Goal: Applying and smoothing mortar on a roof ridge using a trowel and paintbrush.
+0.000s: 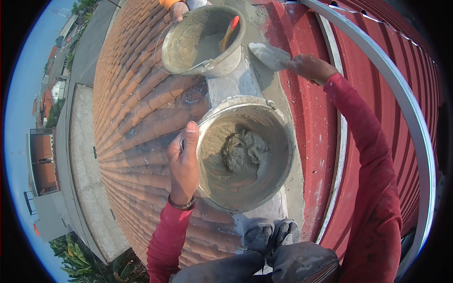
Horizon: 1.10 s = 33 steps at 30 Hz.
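My left hand (184,162) grips the left rim of a bucket (281,177) with wet grey mortar (245,151) in its bottom. My right hand (316,68) is closed on the handle of a trowel (266,54), whose mortar-coated blade lies over the fresh grey mortar strip (257,28) beside the red metal roofing. Ahead stands a second, tilted bucket (184,45), holding a wooden-handled tool (229,35) with a red tip. A co-worker's hand (177,12) in an orange sleeve is at that bucket's upper left rim.
Clay roof tiles (127,118) slope to my left toward a ledge (87,165), with buildings and trees far below. Red corrugated roofing (391,141) is on my right, crossed by a long curved-looking metal bar (398,80). My shoes (259,233) stand on the narrow ridge below the near bucket.
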### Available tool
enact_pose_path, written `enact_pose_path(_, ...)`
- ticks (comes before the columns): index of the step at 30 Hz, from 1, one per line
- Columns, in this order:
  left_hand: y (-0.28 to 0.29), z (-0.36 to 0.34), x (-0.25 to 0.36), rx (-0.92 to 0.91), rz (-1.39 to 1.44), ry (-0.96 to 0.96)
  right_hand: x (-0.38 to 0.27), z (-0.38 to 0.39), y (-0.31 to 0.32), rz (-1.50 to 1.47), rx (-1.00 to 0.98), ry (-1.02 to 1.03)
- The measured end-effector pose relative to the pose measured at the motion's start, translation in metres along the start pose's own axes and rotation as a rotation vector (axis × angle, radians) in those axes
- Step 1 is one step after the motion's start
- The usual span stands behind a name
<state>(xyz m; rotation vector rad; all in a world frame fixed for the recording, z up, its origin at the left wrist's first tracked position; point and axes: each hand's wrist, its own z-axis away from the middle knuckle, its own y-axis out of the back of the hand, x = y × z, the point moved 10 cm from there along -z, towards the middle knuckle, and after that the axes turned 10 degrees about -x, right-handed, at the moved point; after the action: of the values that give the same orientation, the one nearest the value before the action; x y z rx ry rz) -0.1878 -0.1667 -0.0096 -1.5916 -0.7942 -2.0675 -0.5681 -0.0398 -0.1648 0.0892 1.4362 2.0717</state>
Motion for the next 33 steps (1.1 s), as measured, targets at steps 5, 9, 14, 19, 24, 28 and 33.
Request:
enact_pose_path(5, 0.006, 0.004, 0.004, 0.039, -0.024, -0.045, -0.061, 0.206, 0.030, -0.118, 0.124, 0.095)
enact_pose_path(9, -0.001, 0.011, 0.006, 0.056, -0.043, -0.045, -0.059, 0.315, 0.000, -0.954, -0.029, -0.176)
enact_pose_path(14, -0.055, 0.021, 0.032, -0.190, -0.256, -0.244, -0.147, 0.314, -0.011, -0.244, -0.091, 0.183)
enact_pose_path(19, -0.092, 0.046, 0.052, -0.304, -0.375, -0.347, -0.180, 0.303, -0.045, 0.119, -0.152, 0.179)
enact_pose_path(24, -0.095, 0.052, 0.053, -0.279, -0.374, -0.418, -0.190, 0.312, -0.074, -0.064, -0.240, 0.307)
enact_pose_path(28, -0.081, 0.044, 0.045, -0.271, -0.365, -0.286, -0.179, 0.331, -0.115, -0.854, -0.755, 0.128)
enact_pose_path(33, -0.017, 0.018, 0.009, -0.105, -0.113, -0.132, -0.160, 0.359, -0.140, -1.627, -0.907, 0.034)
